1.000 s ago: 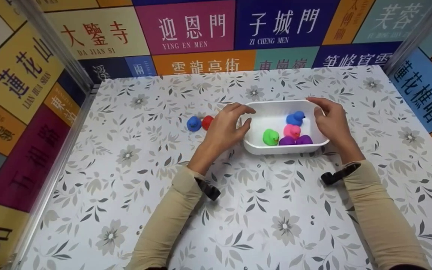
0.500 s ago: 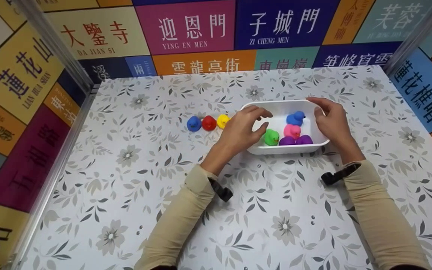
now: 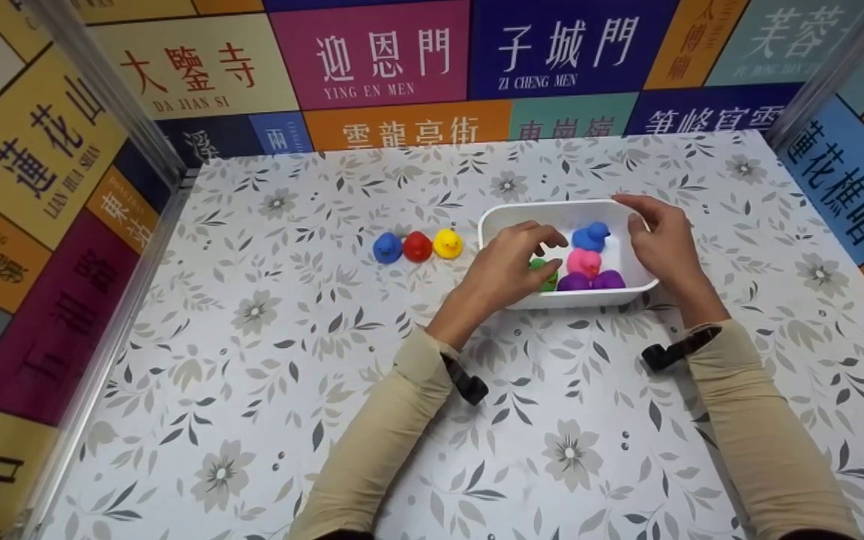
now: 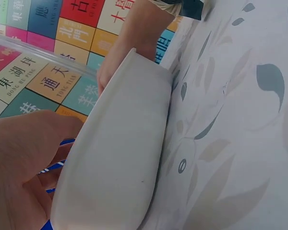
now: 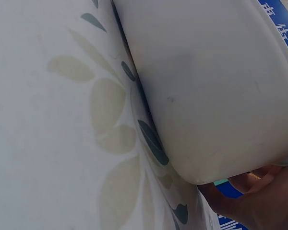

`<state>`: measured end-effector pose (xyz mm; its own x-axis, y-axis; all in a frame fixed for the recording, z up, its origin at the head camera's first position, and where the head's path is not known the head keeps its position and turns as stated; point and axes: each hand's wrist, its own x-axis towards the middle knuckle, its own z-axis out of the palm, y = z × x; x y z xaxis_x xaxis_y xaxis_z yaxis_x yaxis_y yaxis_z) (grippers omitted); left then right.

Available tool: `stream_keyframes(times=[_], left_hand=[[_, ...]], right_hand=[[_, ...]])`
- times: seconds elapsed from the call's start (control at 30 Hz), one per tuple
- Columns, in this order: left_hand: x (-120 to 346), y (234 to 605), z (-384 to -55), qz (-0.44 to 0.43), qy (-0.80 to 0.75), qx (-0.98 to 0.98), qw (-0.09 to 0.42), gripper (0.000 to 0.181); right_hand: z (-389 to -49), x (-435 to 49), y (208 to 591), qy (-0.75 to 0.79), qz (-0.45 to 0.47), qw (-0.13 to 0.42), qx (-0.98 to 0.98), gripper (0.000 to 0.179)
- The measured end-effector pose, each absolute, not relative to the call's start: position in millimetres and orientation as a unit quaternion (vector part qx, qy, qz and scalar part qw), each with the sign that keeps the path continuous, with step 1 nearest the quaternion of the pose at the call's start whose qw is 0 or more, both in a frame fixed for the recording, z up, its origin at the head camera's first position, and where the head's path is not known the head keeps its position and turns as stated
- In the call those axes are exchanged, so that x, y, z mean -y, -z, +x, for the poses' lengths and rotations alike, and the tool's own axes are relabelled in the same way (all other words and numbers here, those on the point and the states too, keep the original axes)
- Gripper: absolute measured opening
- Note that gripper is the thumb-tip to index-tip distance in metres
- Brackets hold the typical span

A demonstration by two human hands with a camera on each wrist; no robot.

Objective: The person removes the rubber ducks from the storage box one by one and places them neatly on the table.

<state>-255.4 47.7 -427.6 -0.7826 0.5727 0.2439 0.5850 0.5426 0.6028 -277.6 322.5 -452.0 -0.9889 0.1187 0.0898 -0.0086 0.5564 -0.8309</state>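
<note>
Left hand (image 3: 511,259): over the left half of the white tub (image 3: 582,300), palm down, fingers loosely curved, thumb and fingertips apart with a gap between. Nothing held. Nearest thing is the green duck (image 3: 550,279), in the tub and partly covered by the thumb; whether they touch, cannot tell. Left wrist view: fingers pass out of sight behind the tub's rim.

Right hand (image 3: 664,236): at the tub's right end, gripping it, thumb by the rim, a finger reaching to the far right corner. Right wrist view has this hand against the tub's outer wall.

Tub: upright on the worktop (image 3: 522,465). Inside, besides the green duck: blue duck (image 3: 589,238) toward the back; pink duck (image 3: 583,262) in front of it; two purple ducks (image 3: 608,280) side by side along the near wall, lower parts hidden by it.

Left of the tub, on the worktop, a row of three: second blue duck (image 3: 387,248), red duck (image 3: 417,247), yellow duck (image 3: 447,244); yellow nearest the tub.

Farther out: beige sleeves (image 3: 379,427) on both arms, a black device (image 3: 469,386) at each wrist. Worktop printed with grey flowers and leaves. Colored panels (image 3: 379,90) with Chinese characters behind and at both sides.
</note>
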Motion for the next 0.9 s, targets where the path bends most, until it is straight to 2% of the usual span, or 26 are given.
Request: stream_keyframes(times=[0.3, 0.6, 0.9], left_hand=[[-50.5, 431.0, -252.7, -0.326, 0.301, 0.896, -0.002, 0.030], [-51.9, 428.2, -255.8, -0.293, 0.293, 0.908, -0.064, 0.024], [-53.5, 428.7, -257.2, -0.290, 0.315, 0.902, -0.056, 0.018]], right_hand=[[-277.7, -323.6, 453.4, -0.479, -0.021, 0.073, 0.875, 0.042], [-278.0, -322.2, 453.0, -0.479, -0.028, 0.070, 0.875, 0.042], [-278.0, -324.2, 454.7, -0.474, -0.036, 0.073, 0.877, 0.040]])
